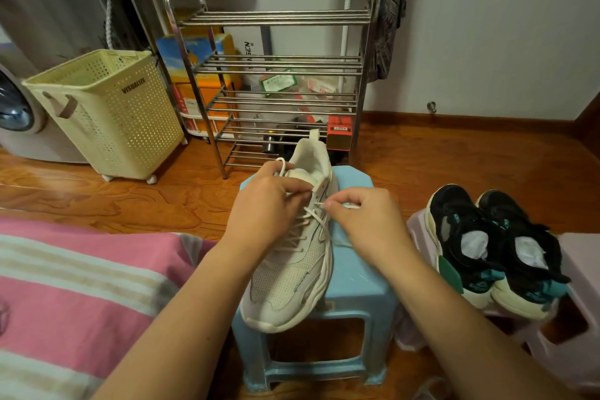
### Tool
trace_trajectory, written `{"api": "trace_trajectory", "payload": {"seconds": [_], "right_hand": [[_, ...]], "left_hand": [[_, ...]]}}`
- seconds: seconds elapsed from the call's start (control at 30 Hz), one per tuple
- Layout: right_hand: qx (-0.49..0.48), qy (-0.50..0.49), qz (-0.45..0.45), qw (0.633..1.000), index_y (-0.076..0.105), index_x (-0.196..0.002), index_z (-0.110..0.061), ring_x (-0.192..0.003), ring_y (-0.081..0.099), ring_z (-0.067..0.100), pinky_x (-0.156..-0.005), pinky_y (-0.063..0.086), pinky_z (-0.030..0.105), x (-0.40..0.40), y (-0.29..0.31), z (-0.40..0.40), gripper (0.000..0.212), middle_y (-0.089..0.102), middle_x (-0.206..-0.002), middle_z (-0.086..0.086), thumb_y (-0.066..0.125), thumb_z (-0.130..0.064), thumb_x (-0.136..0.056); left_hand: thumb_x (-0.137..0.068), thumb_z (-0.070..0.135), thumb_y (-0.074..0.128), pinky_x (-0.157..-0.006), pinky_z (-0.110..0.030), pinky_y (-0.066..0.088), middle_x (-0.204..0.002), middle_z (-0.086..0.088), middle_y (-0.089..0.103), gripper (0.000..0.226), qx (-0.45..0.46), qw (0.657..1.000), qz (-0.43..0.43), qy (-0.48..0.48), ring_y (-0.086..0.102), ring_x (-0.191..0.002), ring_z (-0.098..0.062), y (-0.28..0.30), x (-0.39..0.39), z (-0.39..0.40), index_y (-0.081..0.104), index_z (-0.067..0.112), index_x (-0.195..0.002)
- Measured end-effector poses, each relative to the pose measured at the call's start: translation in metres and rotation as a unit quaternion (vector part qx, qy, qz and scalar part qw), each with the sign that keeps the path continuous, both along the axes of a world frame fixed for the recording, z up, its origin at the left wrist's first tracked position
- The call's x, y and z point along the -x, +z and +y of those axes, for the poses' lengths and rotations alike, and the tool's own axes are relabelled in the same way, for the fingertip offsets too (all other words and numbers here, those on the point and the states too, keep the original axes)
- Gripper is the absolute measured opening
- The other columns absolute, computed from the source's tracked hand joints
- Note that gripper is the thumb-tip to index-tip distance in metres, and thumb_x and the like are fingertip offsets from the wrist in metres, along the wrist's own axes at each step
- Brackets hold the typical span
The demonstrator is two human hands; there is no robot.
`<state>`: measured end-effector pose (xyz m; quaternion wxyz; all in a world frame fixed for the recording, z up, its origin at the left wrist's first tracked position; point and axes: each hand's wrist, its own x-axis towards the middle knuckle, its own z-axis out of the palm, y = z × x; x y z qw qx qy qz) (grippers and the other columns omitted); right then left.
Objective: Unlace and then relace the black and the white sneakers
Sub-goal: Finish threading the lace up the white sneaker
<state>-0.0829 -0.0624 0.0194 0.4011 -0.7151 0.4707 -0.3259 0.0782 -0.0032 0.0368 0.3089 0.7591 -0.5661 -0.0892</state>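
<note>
White sneaker (292, 269) lies on blue stool (363, 286), toe toward camera, lace (313, 214) crossed through most eyelets. Left hand (263, 204) at upper eyelets, fingers pinching lace by tongue. Right hand (363, 217) just right of sneaker, fingers pinching other lace end. Judged step: work at top eyelets, lacing or unlacing unclear. Next move needs lace tip steered through eyelet. Black sneakers (496, 250) right of stool, laced.

white sneaker (289, 273): 1 | black sneakers (493, 250): 2 | hands: 2, left hand (263, 204), right hand (363, 217) | blue stool (357, 282): 1 | pale stools (578, 269): seemingly 2, partly hidden | laundry basket (107, 114): 1 | shoe rack (272, 75): 1
</note>
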Motion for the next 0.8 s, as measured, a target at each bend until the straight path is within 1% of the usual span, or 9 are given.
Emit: {"api": "trace_trajectory", "payload": {"seconds": [0.13,0.2,0.33,0.47,0.57,0.63,0.7,0.77,0.8], "right_hand": [[-0.025,-0.031,-0.021,0.999,0.076,-0.079,-0.023,-0.037,0.046,0.001,-0.04,0.028,0.012,0.001,0.001,-0.003,0.013,0.055,-0.044,-0.022,0.071,-0.02,-0.091],[-0.031,-0.03,-0.025,0.999,0.075,-0.079,-0.021,-0.034,0.043,0.001,-0.036,0.026,0.011,0.0,0.001,-0.002,0.014,0.052,-0.041,-0.021,0.07,-0.018,-0.092],[-0.051,-0.023,-0.05,0.997,0.074,-0.077,-0.021,-0.033,0.041,0.002,-0.036,0.026,0.012,-0.004,0.0,0.003,0.018,0.053,-0.042,-0.018,0.069,-0.016,-0.093],[-0.063,-0.024,-0.074,0.995,0.073,-0.073,-0.024,-0.045,0.05,-0.005,-0.044,0.032,0.009,-0.003,0.004,0.006,0.022,0.061,-0.054,-0.019,0.068,-0.014,-0.092],[-0.058,-0.048,-0.069,0.995,0.074,-0.075,-0.025,-0.063,0.062,0.002,-0.056,0.047,0.019,-0.006,0.002,0.01,0.018,0.07,-0.071,-0.011,0.069,-0.018,-0.091],[-0.052,-0.035,-0.069,0.996,0.075,-0.077,-0.026,-0.072,0.065,0.005,-0.065,0.052,0.025,-0.009,0.001,0.012,0.015,0.072,-0.076,-0.01,0.069,-0.021,-0.091],[-0.003,-0.019,-0.033,0.999,0.072,-0.079,-0.025,-0.077,0.062,0.003,-0.066,0.048,0.026,-0.008,0.001,0.013,0.013,0.07,-0.079,-0.01,0.069,-0.021,-0.091],[0.141,-0.012,0.052,0.989,0.07,-0.09,-0.024,-0.09,0.055,0.005,-0.074,0.041,0.023,-0.006,0.004,0.014,0.004,0.062,-0.095,-0.013,0.067,-0.022,-0.092],[0.22,0.0,0.093,0.971,0.068,-0.104,-0.024,-0.102,0.05,0.006,-0.082,0.04,0.024,-0.006,0.007,0.014,0.011,0.058,-0.107,-0.012,0.065,-0.024,-0.094]], "left_hand": [[-0.094,0.032,0.07,-0.091,-0.024,0.043,-0.145,0.007,0.05,0.019,-0.007,1.0,0.01,0.004,0.057,-0.121,-0.015,0.004,0.003,0.0,0.078,0.033,-0.112],[-0.093,0.032,0.072,-0.092,-0.025,0.046,-0.146,0.007,0.048,0.019,-0.017,1.0,0.013,0.003,0.057,-0.119,-0.013,0.005,0.002,0.001,0.078,0.032,-0.111],[-0.091,0.03,0.074,-0.095,-0.029,0.049,-0.145,0.006,0.045,0.019,-0.027,0.999,0.028,0.003,0.055,-0.117,-0.013,0.008,0.002,0.003,0.077,0.033,-0.11],[-0.092,0.031,0.074,-0.099,-0.031,0.049,-0.145,0.004,0.042,0.019,-0.034,0.999,0.034,0.006,0.055,-0.119,-0.015,0.009,0.008,0.006,0.077,0.034,-0.11],[-0.092,0.03,0.073,-0.098,-0.028,0.045,-0.147,0.005,0.04,0.02,-0.038,0.999,0.023,0.003,0.054,-0.121,-0.016,0.009,0.013,0.006,0.077,0.034,-0.111],[-0.092,0.03,0.073,-0.097,-0.028,0.046,-0.146,0.005,0.04,0.02,-0.036,0.999,0.018,0.006,0.055,-0.12,-0.016,0.008,0.015,0.007,0.076,0.034,-0.111],[-0.092,0.031,0.073,-0.092,-0.025,0.046,-0.144,0.005,0.042,0.017,-0.027,1.0,0.012,0.009,0.057,-0.117,-0.015,0.007,0.017,0.008,0.077,0.034,-0.108],[-0.093,0.031,0.072,-0.09,-0.025,0.046,-0.143,0.005,0.043,0.012,-0.012,1.0,0.022,0.011,0.057,-0.115,-0.014,0.008,0.017,0.008,0.078,0.033,-0.102],[-0.093,0.031,0.071,-0.09,-0.025,0.045,-0.145,0.005,0.042,0.01,-0.007,0.999,0.032,0.009,0.057,-0.115,-0.013,0.007,0.018,0.008,0.078,0.032,-0.101]]}}
